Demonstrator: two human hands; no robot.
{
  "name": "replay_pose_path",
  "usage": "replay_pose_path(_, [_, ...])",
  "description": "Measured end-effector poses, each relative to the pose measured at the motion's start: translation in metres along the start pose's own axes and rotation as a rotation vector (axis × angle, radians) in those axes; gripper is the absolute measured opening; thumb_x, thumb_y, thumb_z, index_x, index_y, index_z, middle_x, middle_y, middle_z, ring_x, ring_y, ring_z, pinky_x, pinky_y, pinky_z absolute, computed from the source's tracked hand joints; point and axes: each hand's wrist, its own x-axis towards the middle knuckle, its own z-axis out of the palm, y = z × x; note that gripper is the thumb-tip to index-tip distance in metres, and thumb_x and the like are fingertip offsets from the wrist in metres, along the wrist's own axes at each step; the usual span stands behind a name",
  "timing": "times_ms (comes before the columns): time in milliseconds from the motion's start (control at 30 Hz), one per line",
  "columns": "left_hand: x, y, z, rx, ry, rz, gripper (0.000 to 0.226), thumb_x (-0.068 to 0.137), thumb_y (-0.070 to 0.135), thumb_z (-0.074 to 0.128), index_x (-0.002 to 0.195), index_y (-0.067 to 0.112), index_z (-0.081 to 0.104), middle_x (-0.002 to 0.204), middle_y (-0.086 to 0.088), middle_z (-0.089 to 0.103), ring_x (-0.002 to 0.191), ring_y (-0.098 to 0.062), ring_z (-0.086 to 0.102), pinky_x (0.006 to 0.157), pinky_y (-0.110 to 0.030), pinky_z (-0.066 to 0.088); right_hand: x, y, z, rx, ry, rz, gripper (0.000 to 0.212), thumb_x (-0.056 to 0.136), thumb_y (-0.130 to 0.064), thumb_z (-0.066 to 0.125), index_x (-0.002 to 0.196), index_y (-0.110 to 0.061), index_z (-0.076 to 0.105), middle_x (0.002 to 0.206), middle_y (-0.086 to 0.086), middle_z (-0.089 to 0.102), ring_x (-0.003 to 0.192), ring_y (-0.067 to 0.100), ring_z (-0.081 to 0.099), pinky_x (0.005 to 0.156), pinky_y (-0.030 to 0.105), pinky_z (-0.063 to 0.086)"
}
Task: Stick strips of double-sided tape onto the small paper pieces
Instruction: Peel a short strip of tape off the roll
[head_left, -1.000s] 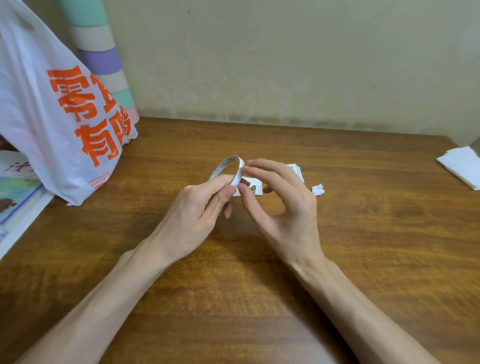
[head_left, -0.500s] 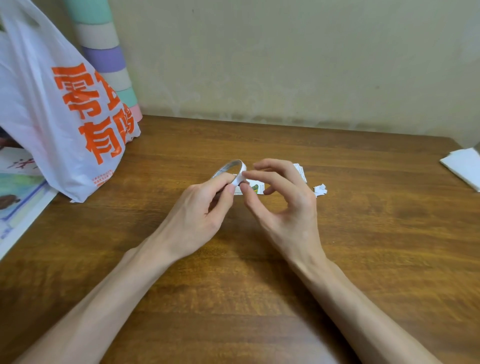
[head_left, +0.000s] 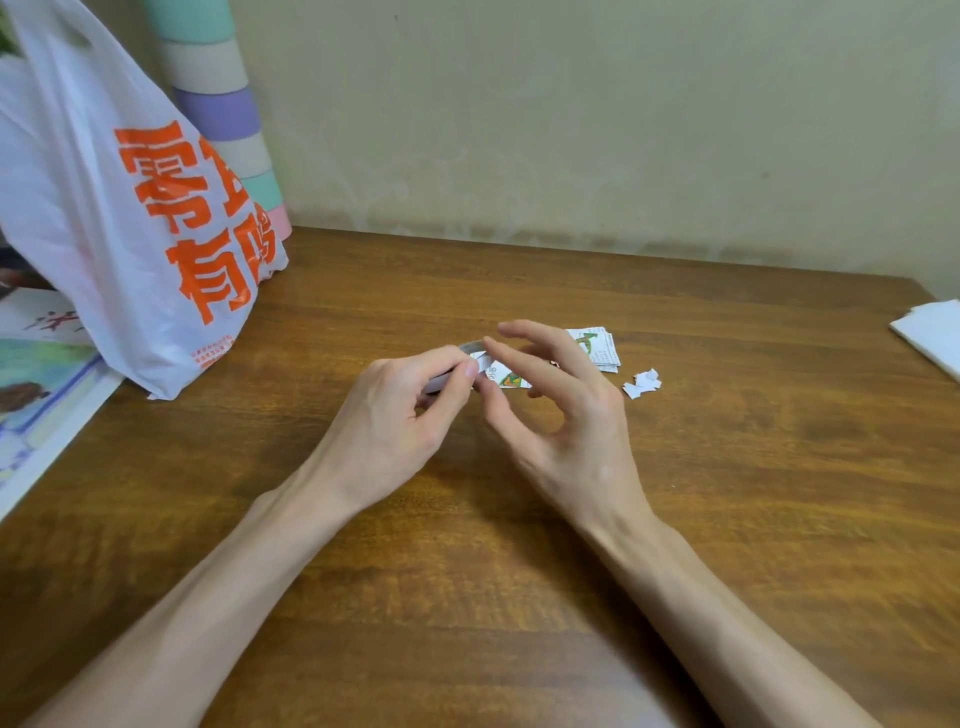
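A brown wooden bench (head_left: 727, 467) stands against a plain beige wall (head_left: 571, 130). At its left sits a white plastic bag (head_left: 130, 234) with orange characters, a pastel-striped column (head_left: 218, 104) behind it and printed sheets (head_left: 36, 384) beside it. White paper (head_left: 930, 332) lies at the right edge.

The left hand (head_left: 395, 415) grips the tape roll (head_left: 470, 346), fingers curled round it and hiding most of it. The right hand (head_left: 566, 431) pinches the white tape end (head_left: 479, 359) between thumb and forefinger, with the other fingers spread. A printed paper piece (head_left: 511, 379) lies under them, a small stack (head_left: 597, 347) just beyond and torn scraps (head_left: 643, 383) to the right.
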Motion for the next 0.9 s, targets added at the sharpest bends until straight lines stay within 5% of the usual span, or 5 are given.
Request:
replay_pose_path(167, [-0.001, 0.000, 0.000, 0.001, -0.013, -0.004, 0.024, 0.109, 0.026, 0.051, 0.099, 0.021, 0.072, 0.074, 0.014, 0.065, 0.069, -0.016, 0.062, 0.057, -0.024, 0.043, 0.001, -0.001, -0.003, 0.035, 0.028, -0.015, 0.015, 0.092, -0.016, 0.081, 0.107, -0.012, 0.082, 0.118, 0.002, 0.072, 0.103, 0.014, 0.070, 0.087, 0.031, 0.055])
replay_pose_path(400, [0.000, -0.001, -0.005, 0.067, -0.062, 0.027, 0.027, 0.110, 0.028, 0.051, 0.094, 0.022, 0.072, 0.073, 0.004, 0.064, 0.068, -0.020, 0.059, 0.061, -0.039, 0.045, 0.008, -0.001, -0.013, 0.189, -0.107, 0.137, 0.000, 0.092, -0.017, 0.081, 0.092, -0.017, 0.081, 0.094, -0.003, 0.073, 0.093, 0.018, 0.067, 0.072, 0.026, 0.047])
replay_pose_path(667, [0.000, 0.003, -0.005, 0.031, -0.105, 0.022, 0.028, 0.111, 0.029, 0.047, 0.089, 0.030, 0.064, 0.063, 0.002, 0.049, 0.056, -0.016, 0.044, 0.056, -0.029, 0.034, 0.007, -0.002, -0.008, 0.170, -0.181, 0.144, 0.010, 0.101, -0.013, 0.067, 0.091, -0.014, 0.067, 0.090, -0.003, 0.068, 0.087, 0.015, 0.062, 0.075, 0.018, 0.039])
replay_pose_path(800, [0.004, 0.014, -0.005, -0.175, -0.095, -0.010, 0.041, 0.113, 0.025, 0.046, 0.075, 0.034, 0.058, 0.064, -0.004, 0.042, 0.063, -0.030, 0.042, 0.059, -0.039, 0.038, 0.009, -0.012, -0.006, 0.113, -0.126, 0.010, 0.010, 0.103, -0.005, 0.060, 0.093, -0.006, 0.061, 0.091, 0.002, 0.061, 0.086, 0.013, 0.054, 0.080, 0.018, 0.036])
replay_pose_path(900, [0.005, 0.013, -0.009, -0.470, -0.087, -0.123, 0.042, 0.113, 0.027, 0.041, 0.076, 0.025, 0.060, 0.063, -0.002, 0.034, 0.068, -0.034, 0.033, 0.063, -0.030, 0.034, 0.012, -0.021, -0.013, 0.199, -0.035, -0.038, 0.009, 0.103, 0.000, 0.059, 0.094, -0.002, 0.060, 0.092, 0.002, 0.060, 0.086, 0.020, 0.055, 0.079, 0.025, 0.039])
